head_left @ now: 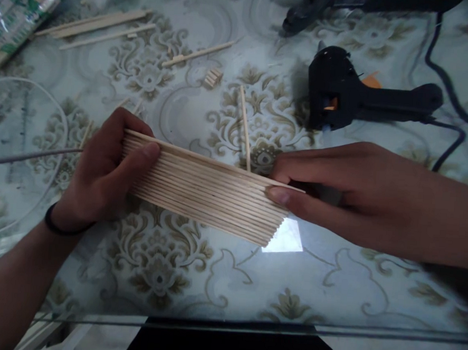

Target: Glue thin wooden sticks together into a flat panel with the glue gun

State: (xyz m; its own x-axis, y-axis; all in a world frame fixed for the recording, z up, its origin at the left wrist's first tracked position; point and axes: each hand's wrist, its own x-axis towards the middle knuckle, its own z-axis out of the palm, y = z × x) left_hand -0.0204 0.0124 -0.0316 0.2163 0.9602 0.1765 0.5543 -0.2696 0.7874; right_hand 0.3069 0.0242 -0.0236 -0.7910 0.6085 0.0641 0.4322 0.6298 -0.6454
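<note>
A slatted panel of thin wooden sticks [209, 194], laid side by side, is held above the table between both hands. My left hand [113, 165] wraps round its left end, thumb on top and fingers hidden beneath. At the right end, my right hand [336, 194] pinches the panel's upper edge between thumb and fingers. The panel's right end is slanted and stepped. Just behind its far edge lies a single loose stick [245, 128]. A black glue gun [342, 92] rests on its side beyond my right hand.
Several loose sticks [104, 24] lie at the far left beside a green-and-white plastic packet [19, 16]. Small cut stick pieces [213, 78] sit near the middle. A black cable [442, 66] curves at the right, a pale cord [33, 155] at the left. The glass table edge [228, 325] runs along the front.
</note>
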